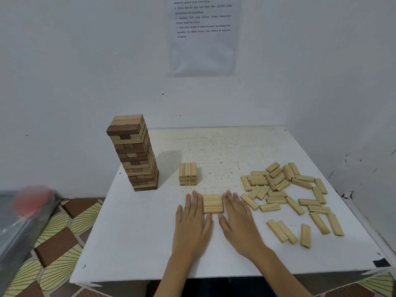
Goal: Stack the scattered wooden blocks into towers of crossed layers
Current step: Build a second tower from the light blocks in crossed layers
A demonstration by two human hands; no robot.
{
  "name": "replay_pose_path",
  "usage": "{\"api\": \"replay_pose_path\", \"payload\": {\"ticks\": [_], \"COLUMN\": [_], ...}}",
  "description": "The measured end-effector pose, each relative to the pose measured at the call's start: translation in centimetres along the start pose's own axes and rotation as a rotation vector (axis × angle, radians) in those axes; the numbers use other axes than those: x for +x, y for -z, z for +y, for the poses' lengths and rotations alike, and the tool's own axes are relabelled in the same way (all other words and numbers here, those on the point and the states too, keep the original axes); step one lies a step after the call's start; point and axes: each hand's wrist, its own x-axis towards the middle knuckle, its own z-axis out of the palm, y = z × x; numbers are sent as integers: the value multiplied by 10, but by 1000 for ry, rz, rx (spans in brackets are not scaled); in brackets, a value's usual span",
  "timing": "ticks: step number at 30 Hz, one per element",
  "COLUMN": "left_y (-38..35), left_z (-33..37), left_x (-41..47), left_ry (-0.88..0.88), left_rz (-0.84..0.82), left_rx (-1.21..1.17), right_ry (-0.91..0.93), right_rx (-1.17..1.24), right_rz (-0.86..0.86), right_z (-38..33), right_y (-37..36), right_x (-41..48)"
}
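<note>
Bare left hand (192,219) and right hand (237,217) flat against either side of three-block layer (212,203), fingers straight, gripping nothing; loose blocks (287,194) right of layer, short stack (188,173) behind it; risk of uneven squeeze skewing layer, tilting later crossed courses.

Light was soft, even and cool, giving the white wall (64,61) a bluish cast. The tall tower (134,155) threw a faint grey shadow to its right across the worktop (132,232), so the source seemed to sit above and to the left; the short stack (188,173) shaded its right side likewise. A dull sheen lay on the wall sheet (202,50), whose print was soft and only partly legible. The wide lens bowed the worktop edges and tilted the tower. At the left edge a plastic bag (23,215) was smeared and out of focus
</note>
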Motion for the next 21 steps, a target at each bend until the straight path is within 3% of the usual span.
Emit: {"api": "replay_pose_path", "payload": {"ticks": [2,4,12,21], "left_y": [-1,-1,-6,-12], "left_z": [0,0,-3,-9], "left_x": [0,-1,0,3], "left_ry": [1,-2,-17,-42], "left_rz": [13,26,70,120], "left_rx": [-8,-25,-16,139], "right_ry": [12,78,333,396], "right_rx": [197,246,58,61], "right_rz": [-10,45,-49,-18], "right_z": [0,1,14,17], "right_y": [11,22,32,26], "right_x": [5,12,41,46]}}
